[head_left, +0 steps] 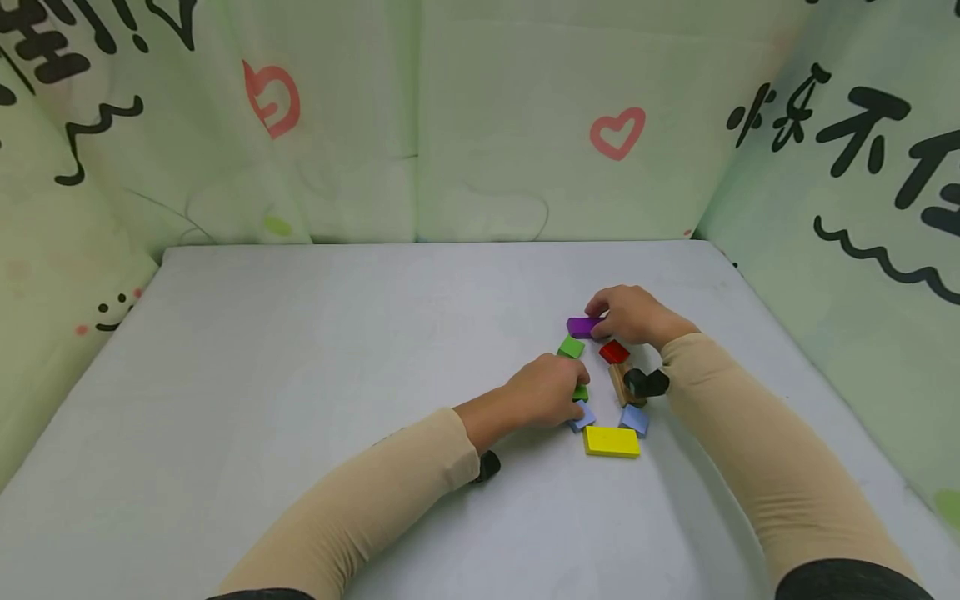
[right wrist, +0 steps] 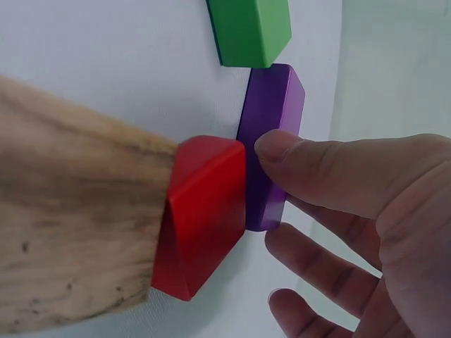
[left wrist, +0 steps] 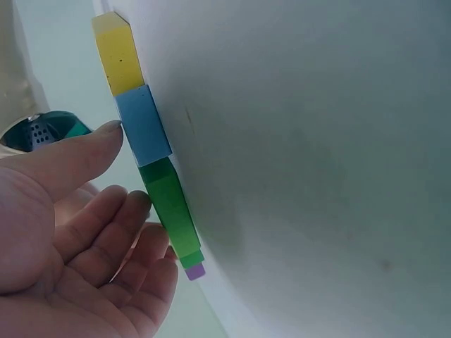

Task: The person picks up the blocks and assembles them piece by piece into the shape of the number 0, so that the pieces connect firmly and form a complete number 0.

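Note:
Small blocks form a ring on the white table. My right hand (head_left: 633,315) holds the purple block (right wrist: 262,105) at the back of the ring, thumb on one side and fingers beyond it. The red block (right wrist: 211,211) sits against the purple one, and a wooden block (right wrist: 77,211) adjoins the red. My left hand (head_left: 546,390) is at the ring's left side. In the left wrist view its thumb is beside a blue block (left wrist: 144,127) and its loosely bent fingers are beside a green block (left wrist: 169,204). Another green block (head_left: 571,347) lies between the hands.
A yellow block (head_left: 612,442) closes the ring's front, with a second blue block (head_left: 634,420) at its right corner. White table (head_left: 300,358) extends left of the ring. Printed green cloth (head_left: 487,125) hangs along the back and both sides.

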`<move>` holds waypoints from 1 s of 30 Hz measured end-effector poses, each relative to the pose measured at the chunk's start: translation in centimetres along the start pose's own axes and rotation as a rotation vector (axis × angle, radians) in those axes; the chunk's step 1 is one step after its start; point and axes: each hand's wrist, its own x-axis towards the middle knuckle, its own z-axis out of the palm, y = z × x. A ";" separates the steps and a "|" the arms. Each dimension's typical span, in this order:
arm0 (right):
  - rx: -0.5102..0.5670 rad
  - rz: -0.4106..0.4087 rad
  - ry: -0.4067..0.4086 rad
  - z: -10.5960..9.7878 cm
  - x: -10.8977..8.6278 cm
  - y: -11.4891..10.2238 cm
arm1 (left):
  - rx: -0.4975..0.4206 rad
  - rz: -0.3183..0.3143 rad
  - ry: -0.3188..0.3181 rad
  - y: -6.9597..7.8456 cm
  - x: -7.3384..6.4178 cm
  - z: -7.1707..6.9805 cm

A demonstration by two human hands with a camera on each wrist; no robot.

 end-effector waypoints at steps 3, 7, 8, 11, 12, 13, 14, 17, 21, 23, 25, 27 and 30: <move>-0.009 -0.014 -0.002 0.1 0.0 -0.2 | -0.005 -0.003 -0.001 -0.1 0.0 0.0; -0.020 -0.013 -0.008 0.2 0.0 -0.4 | -0.008 0.003 0.001 -0.1 -0.1 0.0; -0.023 -0.015 -0.010 0.2 -0.1 -0.4 | -0.009 0.006 0.002 -0.1 -0.1 0.0; -0.030 -0.017 -0.013 0.2 -0.1 -0.4 | -0.009 0.014 0.004 -0.1 -0.2 0.0; -0.033 -0.019 -0.014 0.3 -0.1 -0.3 | -0.010 0.013 0.003 -0.1 -0.2 0.0; -0.036 -0.021 -0.015 0.3 -0.1 -0.3 | -0.010 0.012 0.002 -0.1 -0.2 0.0; -0.040 -0.024 -0.015 0.3 -0.2 -0.3 | -0.009 0.011 0.000 -0.1 -0.2 0.0; -0.043 -0.026 -0.013 0.3 -0.2 -0.3 | -0.003 0.005 -0.001 -0.1 -0.1 0.0; -0.046 -0.020 -0.008 0.2 -0.3 -0.3 | 0.010 0.001 0.001 0.0 0.0 -0.1; -0.046 -0.019 -0.007 0.2 -0.4 -0.2 | 0.014 0.000 0.000 0.0 0.1 -0.1; -0.049 -0.025 -0.008 0.2 -0.4 -0.2 | 0.015 -0.002 -0.002 0.0 0.1 -0.1; -0.050 -0.029 -0.008 0.3 -0.3 -0.2 | 0.015 -0.002 -0.003 0.0 0.1 0.0; -0.048 -0.032 -0.008 0.3 -0.3 -0.2 | 0.008 -0.005 -0.002 0.0 0.0 0.0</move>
